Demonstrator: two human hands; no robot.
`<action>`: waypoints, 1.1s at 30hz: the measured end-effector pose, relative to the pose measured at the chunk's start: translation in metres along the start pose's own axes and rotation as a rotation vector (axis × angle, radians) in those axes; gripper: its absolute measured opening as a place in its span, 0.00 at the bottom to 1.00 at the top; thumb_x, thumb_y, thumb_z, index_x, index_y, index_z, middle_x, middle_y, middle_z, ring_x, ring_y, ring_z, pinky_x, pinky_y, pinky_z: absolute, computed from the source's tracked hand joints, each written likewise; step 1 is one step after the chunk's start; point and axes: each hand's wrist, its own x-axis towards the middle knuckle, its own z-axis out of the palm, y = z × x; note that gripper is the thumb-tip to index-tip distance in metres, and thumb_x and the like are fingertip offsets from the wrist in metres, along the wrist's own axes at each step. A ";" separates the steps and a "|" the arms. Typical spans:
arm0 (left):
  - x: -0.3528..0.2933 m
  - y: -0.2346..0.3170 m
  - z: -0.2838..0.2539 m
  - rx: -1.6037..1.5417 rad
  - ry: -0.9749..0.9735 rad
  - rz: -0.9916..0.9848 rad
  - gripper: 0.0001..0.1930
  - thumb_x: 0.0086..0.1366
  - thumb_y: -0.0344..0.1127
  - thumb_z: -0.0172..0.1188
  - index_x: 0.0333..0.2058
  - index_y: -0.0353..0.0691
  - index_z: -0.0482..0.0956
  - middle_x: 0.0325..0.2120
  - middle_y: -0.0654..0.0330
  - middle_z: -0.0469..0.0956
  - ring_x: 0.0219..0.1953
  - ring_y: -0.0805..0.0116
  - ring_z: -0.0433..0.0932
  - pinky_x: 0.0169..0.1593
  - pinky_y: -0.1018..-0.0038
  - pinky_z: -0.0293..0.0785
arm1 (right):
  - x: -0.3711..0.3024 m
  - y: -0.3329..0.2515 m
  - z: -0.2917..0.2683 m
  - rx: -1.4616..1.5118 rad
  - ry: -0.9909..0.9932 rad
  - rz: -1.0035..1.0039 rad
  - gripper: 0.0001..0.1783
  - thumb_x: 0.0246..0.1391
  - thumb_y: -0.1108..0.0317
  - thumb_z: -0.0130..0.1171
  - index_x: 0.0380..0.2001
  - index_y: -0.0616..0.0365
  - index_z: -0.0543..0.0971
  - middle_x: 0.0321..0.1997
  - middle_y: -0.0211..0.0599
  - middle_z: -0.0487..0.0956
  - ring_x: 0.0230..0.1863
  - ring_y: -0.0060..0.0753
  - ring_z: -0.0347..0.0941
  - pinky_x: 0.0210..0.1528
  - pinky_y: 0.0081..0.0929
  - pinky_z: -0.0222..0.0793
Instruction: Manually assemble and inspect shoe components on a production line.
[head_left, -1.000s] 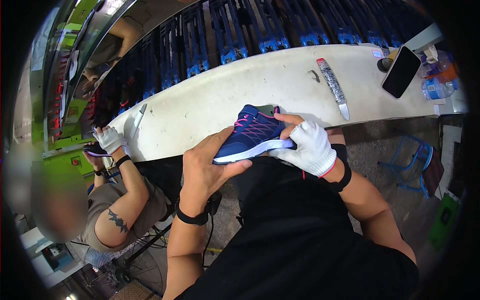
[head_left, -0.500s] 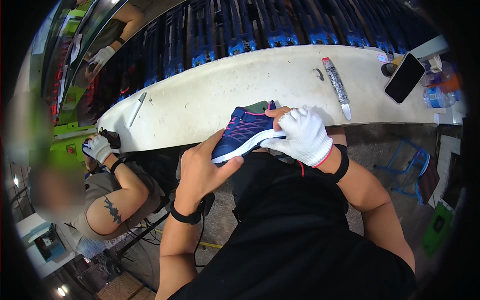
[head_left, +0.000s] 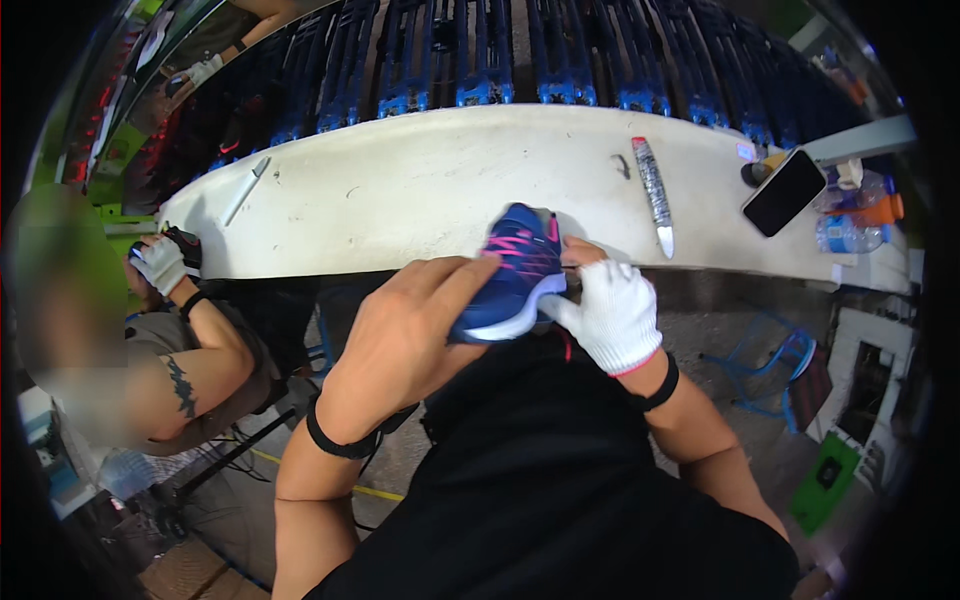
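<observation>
A navy sneaker (head_left: 512,268) with pink laces and a white sole is held just over the near edge of the pale table. My bare left hand (head_left: 405,320) wraps its toe end, the fingers over the upper and the thumb underneath, largely hidden. My right hand (head_left: 608,308), in a white glove with uncovered fingertips, is closed at the heel end. Its thumb lies by the sole and its bare forefinger by the collar; exactly where these fingertips press is partly hidden.
On the pale table (head_left: 400,190) lie a tape-wrapped knife (head_left: 652,195), a white pen-like tool (head_left: 246,192) and a black phone (head_left: 785,193). Bottles (head_left: 852,235) stand at the right. A co-worker's gloved hand (head_left: 160,265) holds a dark shoe at the left. Blue-ended racks (head_left: 485,60) run behind.
The sneaker has been turned so its laces and tongue face up more, with the opening pointing away. My left hand has slid farther over its toe; my right hand stays at the heel.
</observation>
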 end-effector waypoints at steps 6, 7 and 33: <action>0.029 0.010 0.096 -0.328 0.421 0.345 0.37 0.53 0.31 0.82 0.62 0.30 0.81 0.54 0.45 0.84 0.54 0.47 0.86 0.57 0.57 0.85 | -0.020 0.004 -0.052 0.497 0.295 -0.484 0.66 0.36 0.40 0.93 0.73 0.55 0.69 0.73 0.56 0.77 0.70 0.58 0.80 0.69 0.51 0.79; 0.029 0.017 0.100 -0.274 0.462 0.373 0.31 0.58 0.31 0.79 0.60 0.29 0.80 0.54 0.45 0.80 0.53 0.45 0.85 0.55 0.59 0.87 | -0.022 0.001 -0.059 0.433 0.324 -0.485 0.64 0.36 0.41 0.93 0.72 0.56 0.70 0.72 0.56 0.79 0.70 0.57 0.81 0.68 0.49 0.80; 0.026 0.000 0.109 -0.480 0.560 0.509 0.16 0.57 0.35 0.78 0.32 0.40 0.76 0.32 0.56 0.71 0.34 0.54 0.72 0.39 0.60 0.69 | 0.013 0.000 -0.079 0.486 0.012 -0.523 0.38 0.35 0.51 0.94 0.48 0.51 0.83 0.50 0.40 0.92 0.53 0.49 0.91 0.55 0.39 0.85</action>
